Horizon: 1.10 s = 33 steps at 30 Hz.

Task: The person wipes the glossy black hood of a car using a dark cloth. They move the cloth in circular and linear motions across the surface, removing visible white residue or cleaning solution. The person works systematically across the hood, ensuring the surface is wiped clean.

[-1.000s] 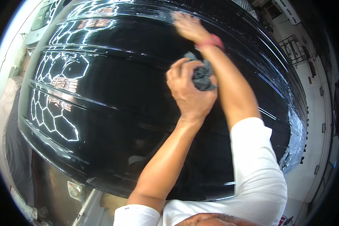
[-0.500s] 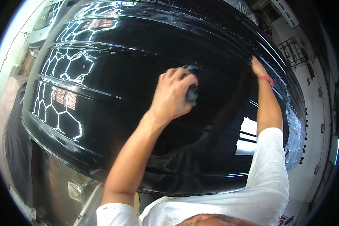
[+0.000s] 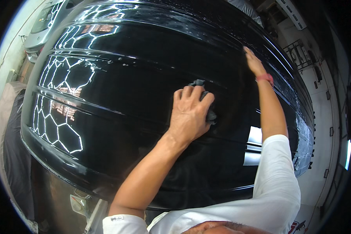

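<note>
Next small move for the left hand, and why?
I'd probably slide the left hand up and left, taking the dark grey cloth toward the pale spots. Those spots stand out on the glossy black panel, beyond the cloth, while the surface just left of the hand looks dark and clean.

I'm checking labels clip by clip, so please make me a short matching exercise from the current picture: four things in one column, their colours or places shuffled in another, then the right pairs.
Things
1. Cloth
2. Wristband
3. Shirt
4. Silvery car

Colours or places
A. White
B. Upper left of the view, beyond the glossy black panel
C. Dark grey, held in the left hand
D. Red, around the wrist of the right hand

Right pairs: 1-C, 2-D, 3-A, 4-B
</note>
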Each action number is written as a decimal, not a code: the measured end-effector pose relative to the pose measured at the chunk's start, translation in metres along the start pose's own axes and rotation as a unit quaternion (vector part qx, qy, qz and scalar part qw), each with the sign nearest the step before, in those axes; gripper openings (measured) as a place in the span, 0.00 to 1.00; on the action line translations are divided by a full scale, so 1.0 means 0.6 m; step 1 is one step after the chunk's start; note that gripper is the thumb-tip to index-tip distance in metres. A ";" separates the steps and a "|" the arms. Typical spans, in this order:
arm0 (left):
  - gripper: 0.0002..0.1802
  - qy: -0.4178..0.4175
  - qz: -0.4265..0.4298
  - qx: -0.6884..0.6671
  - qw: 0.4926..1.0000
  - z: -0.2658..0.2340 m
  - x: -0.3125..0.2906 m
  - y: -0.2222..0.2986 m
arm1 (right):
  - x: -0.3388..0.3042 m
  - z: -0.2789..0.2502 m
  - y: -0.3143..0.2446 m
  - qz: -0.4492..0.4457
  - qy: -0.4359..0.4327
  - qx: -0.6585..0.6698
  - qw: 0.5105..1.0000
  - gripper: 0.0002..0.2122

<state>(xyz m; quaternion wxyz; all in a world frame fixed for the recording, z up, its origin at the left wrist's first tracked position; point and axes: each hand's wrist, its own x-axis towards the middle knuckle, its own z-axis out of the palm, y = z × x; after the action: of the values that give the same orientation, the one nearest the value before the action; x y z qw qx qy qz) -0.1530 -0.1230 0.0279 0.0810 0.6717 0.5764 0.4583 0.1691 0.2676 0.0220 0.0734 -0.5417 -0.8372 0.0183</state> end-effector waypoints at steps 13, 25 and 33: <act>0.25 0.020 -0.026 0.083 0.996 -0.001 -0.008 -0.035 | 0.226 0.107 -0.564 -0.245 -0.097 -0.017 0.964 0.30; 0.30 0.038 -0.016 0.035 0.999 0.017 -0.003 -0.004 | 0.190 0.090 -0.201 -0.222 0.022 0.020 0.975 0.29; 0.28 0.040 -0.038 0.059 0.997 -0.016 -0.009 -0.032 | 0.168 0.112 -0.423 -0.278 -0.017 -0.001 0.961 0.27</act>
<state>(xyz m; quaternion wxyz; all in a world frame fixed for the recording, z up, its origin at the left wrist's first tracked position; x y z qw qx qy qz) -0.1729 -0.1253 0.0181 0.0355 0.6342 0.6299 0.4470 -0.1108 0.2581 -0.0059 0.0614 -0.2875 -0.9558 0.0057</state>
